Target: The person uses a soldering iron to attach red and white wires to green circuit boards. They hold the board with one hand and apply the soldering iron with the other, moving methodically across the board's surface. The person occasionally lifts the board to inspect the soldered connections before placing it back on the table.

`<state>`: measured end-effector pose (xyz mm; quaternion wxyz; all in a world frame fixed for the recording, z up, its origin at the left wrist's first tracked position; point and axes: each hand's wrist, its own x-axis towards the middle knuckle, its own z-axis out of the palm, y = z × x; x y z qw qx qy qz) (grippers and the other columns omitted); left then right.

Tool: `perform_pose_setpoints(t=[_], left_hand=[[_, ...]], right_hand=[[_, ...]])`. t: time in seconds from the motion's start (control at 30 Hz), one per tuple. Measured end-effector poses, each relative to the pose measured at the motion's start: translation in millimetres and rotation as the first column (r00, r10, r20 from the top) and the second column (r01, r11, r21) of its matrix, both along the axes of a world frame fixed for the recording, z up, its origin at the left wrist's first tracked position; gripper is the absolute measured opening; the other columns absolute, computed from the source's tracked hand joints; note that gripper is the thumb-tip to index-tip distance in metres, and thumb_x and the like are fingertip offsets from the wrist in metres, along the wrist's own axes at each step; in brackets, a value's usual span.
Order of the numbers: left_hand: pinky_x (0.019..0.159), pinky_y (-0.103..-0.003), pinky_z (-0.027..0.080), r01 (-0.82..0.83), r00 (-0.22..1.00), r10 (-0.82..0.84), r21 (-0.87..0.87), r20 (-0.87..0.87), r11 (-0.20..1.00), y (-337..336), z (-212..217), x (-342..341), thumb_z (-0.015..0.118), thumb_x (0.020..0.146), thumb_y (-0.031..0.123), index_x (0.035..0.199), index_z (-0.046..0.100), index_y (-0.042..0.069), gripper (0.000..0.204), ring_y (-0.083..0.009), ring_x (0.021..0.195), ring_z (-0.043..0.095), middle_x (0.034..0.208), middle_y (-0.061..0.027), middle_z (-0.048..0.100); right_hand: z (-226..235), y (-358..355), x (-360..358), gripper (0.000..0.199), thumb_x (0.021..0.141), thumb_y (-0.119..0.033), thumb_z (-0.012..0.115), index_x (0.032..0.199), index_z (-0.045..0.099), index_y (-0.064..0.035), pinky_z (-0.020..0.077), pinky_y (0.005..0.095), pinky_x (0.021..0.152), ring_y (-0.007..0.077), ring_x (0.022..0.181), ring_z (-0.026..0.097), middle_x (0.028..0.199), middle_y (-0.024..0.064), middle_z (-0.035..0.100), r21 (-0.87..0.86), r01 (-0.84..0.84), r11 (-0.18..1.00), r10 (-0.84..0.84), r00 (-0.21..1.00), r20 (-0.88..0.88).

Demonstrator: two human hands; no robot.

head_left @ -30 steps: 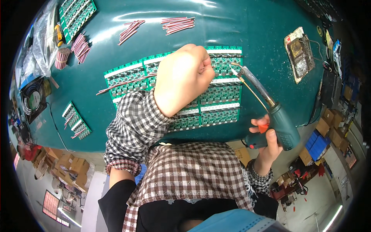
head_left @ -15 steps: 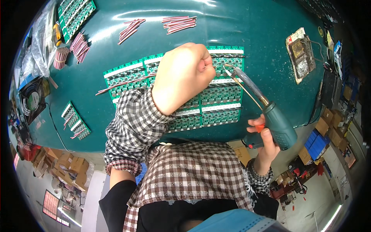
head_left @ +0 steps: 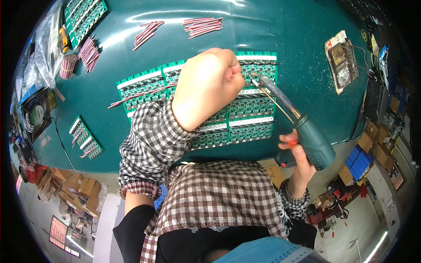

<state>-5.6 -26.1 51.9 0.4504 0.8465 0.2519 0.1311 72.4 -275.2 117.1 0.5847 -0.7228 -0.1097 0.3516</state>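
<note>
A panel of green circuit boards (head_left: 245,109) lies on the dark green table (head_left: 298,39). My left hand (head_left: 208,85) is closed in a fist over the boards; a thin red-and-white wire (head_left: 140,94) runs out from under it to the left. My right hand (head_left: 296,158) grips a teal pistol-shaped soldering gun (head_left: 302,131). Its metal tip (head_left: 254,79) points at the boards, right beside my left fist.
Bundles of red wires (head_left: 201,25) lie at the table's far side. More circuit boards sit at the top left (head_left: 85,17) and lower left (head_left: 85,136). A soldering stand with sponge (head_left: 340,61) is at the right. A small fan (head_left: 35,114) is at the left edge.
The soldering gun's tip has crept slightly left toward my left fist. My left hand stays on the boards.
</note>
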Motion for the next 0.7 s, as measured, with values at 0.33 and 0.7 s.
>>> perform_pose_setpoints(t=[0.33,0.7], left_hand=[[0.058,-0.038,0.050,0.007,1.000,-0.007,-0.005,-0.021,1.000,0.4,2.2,0.2,0.063,0.067,0.003,0.067,0.057,0.005,0.006,-0.0283,0.061,0.059,0.063,-0.0094,0.056],[0.058,-0.038,0.050,-0.005,1.000,0.005,0.004,-0.007,1.000,-1.2,-1.1,0.3,0.062,0.067,0.004,0.067,0.056,0.005,0.006,-0.0288,0.061,0.059,0.063,-0.0097,0.057]], right_hand=[[-2.0,-1.0,0.3,0.037,0.085,-0.002,0.065,0.119,0.055,0.0086,0.0590,0.0367,0.075,0.0272,0.091,0.067,0.100,0.0182,0.066,-0.004,-0.033,0.999,0.034,0.999,0.016],[0.3,3.2,-1.0,0.035,0.084,-0.001,0.066,0.117,0.056,0.0086,0.0588,0.0364,0.076,0.0261,0.090,0.067,0.098,0.0178,0.066,-0.023,-0.019,1.000,0.019,1.000,0.012]])
